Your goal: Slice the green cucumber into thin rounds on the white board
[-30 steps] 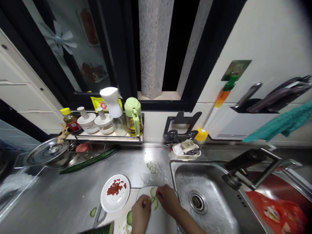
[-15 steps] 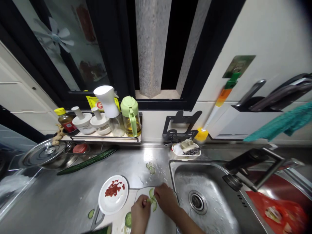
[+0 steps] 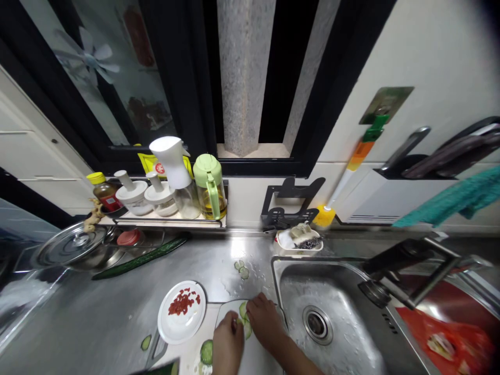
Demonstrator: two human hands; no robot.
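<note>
Cucumber slices (image 3: 244,317) lie on the white plate (image 3: 258,354) beside the sink (image 3: 332,291); we judge them thin, wet, slippery. Our left hand (image 3: 227,345) and right hand (image 3: 265,324) pinch them by the edges.

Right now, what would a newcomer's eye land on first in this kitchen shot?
Probably the two hands at the bottom centre, the left hand and right hand, meeting over thin cucumber slices on a white cutting board. Just left sits a white plate with a small heap of red bits, and to the right the steel sink gleams under the light.
</note>
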